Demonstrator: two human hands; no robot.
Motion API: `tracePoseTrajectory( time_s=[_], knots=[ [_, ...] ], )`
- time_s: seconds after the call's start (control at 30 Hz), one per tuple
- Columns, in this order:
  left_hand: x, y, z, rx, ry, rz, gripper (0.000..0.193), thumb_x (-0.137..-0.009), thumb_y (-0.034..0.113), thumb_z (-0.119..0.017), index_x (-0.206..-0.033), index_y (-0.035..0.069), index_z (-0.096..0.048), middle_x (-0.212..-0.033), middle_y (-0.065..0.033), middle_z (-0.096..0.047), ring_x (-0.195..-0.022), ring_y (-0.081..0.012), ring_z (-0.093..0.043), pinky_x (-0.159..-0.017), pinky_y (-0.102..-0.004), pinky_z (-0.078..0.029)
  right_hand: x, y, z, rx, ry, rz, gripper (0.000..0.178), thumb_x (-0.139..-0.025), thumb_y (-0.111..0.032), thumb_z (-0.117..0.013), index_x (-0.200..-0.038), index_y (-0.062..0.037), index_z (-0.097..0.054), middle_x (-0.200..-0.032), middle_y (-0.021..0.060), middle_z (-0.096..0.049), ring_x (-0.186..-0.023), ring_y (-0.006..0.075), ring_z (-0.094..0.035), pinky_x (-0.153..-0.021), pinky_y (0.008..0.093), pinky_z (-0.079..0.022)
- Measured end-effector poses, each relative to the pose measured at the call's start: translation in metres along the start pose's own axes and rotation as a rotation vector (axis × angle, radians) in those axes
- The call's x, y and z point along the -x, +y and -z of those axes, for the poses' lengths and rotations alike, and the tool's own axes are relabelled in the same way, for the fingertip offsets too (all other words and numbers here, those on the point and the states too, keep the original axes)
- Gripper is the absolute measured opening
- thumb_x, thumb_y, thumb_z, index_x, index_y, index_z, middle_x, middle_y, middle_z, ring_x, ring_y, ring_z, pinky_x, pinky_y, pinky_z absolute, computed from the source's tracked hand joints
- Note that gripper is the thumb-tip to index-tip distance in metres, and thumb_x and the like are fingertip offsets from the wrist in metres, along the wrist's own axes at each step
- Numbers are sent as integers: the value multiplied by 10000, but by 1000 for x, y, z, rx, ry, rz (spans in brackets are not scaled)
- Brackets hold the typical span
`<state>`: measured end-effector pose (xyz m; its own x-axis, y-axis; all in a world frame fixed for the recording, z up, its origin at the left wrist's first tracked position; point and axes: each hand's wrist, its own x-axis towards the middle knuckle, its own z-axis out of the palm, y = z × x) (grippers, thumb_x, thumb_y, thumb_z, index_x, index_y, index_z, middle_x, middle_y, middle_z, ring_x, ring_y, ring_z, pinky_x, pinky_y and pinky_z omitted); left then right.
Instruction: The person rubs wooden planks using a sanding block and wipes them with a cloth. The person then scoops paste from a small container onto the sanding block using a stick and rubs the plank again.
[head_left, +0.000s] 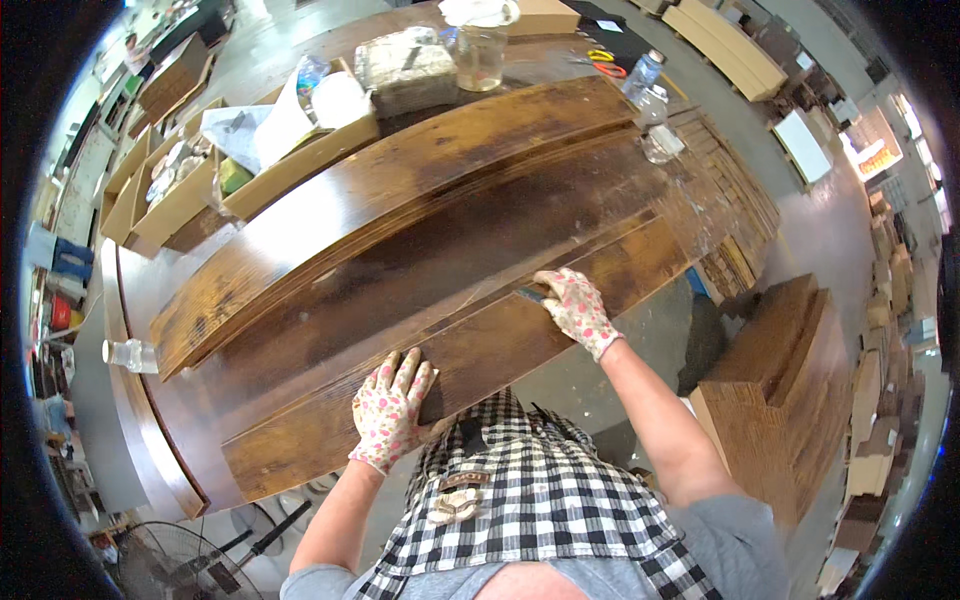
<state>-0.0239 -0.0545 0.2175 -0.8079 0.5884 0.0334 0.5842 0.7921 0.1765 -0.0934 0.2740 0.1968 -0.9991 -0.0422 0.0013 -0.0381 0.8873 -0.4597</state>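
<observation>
A long brown wooden board (pixel 480 352) lies along the near edge of the table, its wood grain streaked dark and light. My left hand (pixel 388 412), in a white glove with a pink flower print, rests on the board's near left part with its fingers stretched out. A dark patch beside that thumb could be a shadow or a thin thing; I cannot tell which. Farther right, my right hand (pixel 578 308), gloved the same way, is closed round a small dark tool (pixel 528 294) at the board's far edge. Its kind is partly hidden by the fingers.
Behind the board lies a stack of long curved brown panels (pixel 400 190). Cardboard trays (pixel 300 160) with rags, a wrapped block (pixel 405 68), a jar (pixel 481 60), scissors (pixel 605 64) and clear bottles (pixel 655 105) stand beyond. Stacked brown boards (pixel 770 400) are at right, a fan (pixel 175 560) lower left.
</observation>
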Motion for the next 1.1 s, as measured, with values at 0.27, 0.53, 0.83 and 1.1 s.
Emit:
tracePoseTrajectory(
  time_s=[0.27, 0.53, 0.83, 1.1],
  knots=[
    [-5, 7, 3, -22, 14, 8, 808, -596, 465, -770, -1273, 101, -522, -1383, -133, -448, -1253, -372, -416, -1009, -486, -375, 9, -4, -11, 136, 66, 6, 220, -778, -125, -677, -989, -125, -615, -1026, 111, -572, -993, 306, -546, -837, 428, -472],
    [-2, 9, -1, -27, 20, 11, 808, -581, 468, -777, -1264, 107, -539, -1366, -116, -476, -1252, -353, -431, -1000, -486, -392, 25, 5, -6, 138, 1, 34, 157, -768, -128, -693, -907, -127, -619, -979, 95, -574, -973, 306, -556, -827, 434, -471],
    [2, 8, -5, -78, 49, 14, 752, -629, 503, -736, -1269, 153, -555, -1388, -60, -474, -1279, -295, -417, -995, -438, -409, 60, 22, 0, 98, 228, -38, 287, -740, -158, -704, -1012, -124, -620, -990, 87, -561, -950, 296, -540, -810, 421, -462],
    [1, 11, -7, -104, 15, 38, 746, -638, 489, -731, -1274, 142, -555, -1393, -60, -470, -1272, -294, -426, -1001, -438, -405, 65, 76, 16, -60, 279, -185, 228, -760, -122, -716, -956, -68, -613, -979, 139, -586, -888, 337, -593, -764, 428, -476]
  ],
)
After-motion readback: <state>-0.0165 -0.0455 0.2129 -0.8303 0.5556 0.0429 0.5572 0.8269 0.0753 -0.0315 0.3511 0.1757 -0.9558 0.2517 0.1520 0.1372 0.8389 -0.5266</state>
